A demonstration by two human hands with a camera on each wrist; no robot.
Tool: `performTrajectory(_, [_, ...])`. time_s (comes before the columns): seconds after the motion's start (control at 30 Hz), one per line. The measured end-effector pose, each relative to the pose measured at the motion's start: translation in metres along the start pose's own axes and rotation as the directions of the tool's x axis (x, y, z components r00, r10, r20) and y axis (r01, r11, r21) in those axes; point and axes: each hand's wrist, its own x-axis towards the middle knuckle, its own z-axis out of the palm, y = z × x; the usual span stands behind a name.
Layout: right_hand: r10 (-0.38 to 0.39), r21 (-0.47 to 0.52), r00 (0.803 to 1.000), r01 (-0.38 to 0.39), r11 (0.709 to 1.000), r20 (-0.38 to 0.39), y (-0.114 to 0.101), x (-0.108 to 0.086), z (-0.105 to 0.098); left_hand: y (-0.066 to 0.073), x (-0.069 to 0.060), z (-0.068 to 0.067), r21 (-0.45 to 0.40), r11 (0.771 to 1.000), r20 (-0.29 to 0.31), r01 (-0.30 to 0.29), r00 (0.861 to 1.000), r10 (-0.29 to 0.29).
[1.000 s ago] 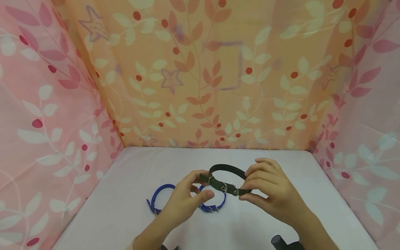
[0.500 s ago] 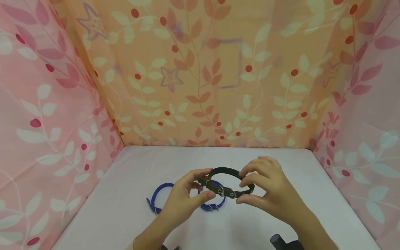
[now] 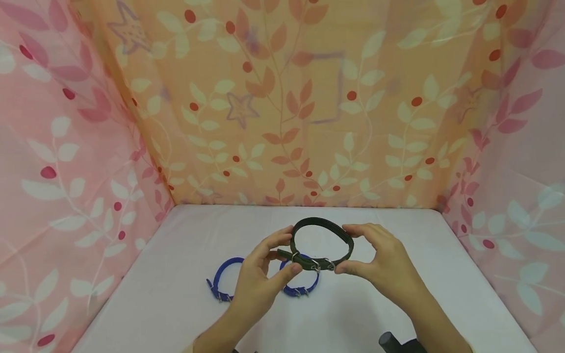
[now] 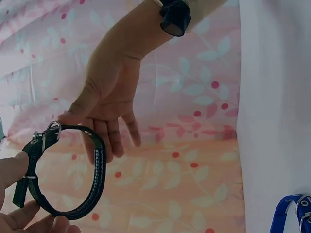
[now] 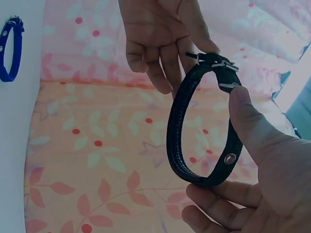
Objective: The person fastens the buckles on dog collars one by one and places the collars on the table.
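Observation:
A dark green, nearly black buckled collar (image 3: pixel 320 222) is held up above the table as a round loop. Its metal buckle and ring (image 5: pixel 226 65) sit on the near side, and a short strap tail sticks out to the left. My left hand (image 3: pixel 265 274) pinches the collar's left side, thumb below near the tail and fingertips above. The right hand (image 3: pixel 390 262) holds the right side, thumb by the ring and fingers on the upper band. In the right wrist view an eyelet (image 5: pixel 230 158) shows on the band. Two blue collars (image 3: pixel 300 291) (image 3: pixel 220 274) lie beyond the left hand.
A white-covered table (image 3: pixel 185 323) lies beneath the hands. Leaf-patterned curtains (image 3: pixel 282 98) rise at the back and both sides. A dark cylindrical device (image 3: pixel 388 341) is at the right wrist. The left forearm and hand partly cover the blue collars.
The dark collar has risen and tilted so that its loop faces the head camera more squarely. The right fingers have shifted along the upper band. The blue collars stay where they were.

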Motion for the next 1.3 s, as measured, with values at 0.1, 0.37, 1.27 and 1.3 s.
performTrajectory(0.1, [0.006,0.039,0.999,-0.007,0.999,0.036,0.004,0.001,-0.004,-0.002,0.002,0.003,0.017,1.000,-0.015,0.005,1.000,-0.005])
performTrajectory(0.37, [0.068,0.131,0.992,-0.082,0.988,0.108,0.032,-0.006,-0.014,-0.028,0.010,0.017,0.038,0.993,0.012,0.111,0.994,-0.112])
performTrajectory(1.27, [0.349,0.110,0.897,-0.389,0.915,0.272,0.132,-0.059,0.023,-0.123,0.015,0.062,0.312,0.878,0.180,0.363,0.885,-0.429])
performTrajectory(1.3, [0.362,0.101,0.890,-0.402,0.910,0.278,0.134,-0.060,0.024,-0.126,0.015,0.063,0.327,0.875,0.192,0.358,0.881,-0.432])
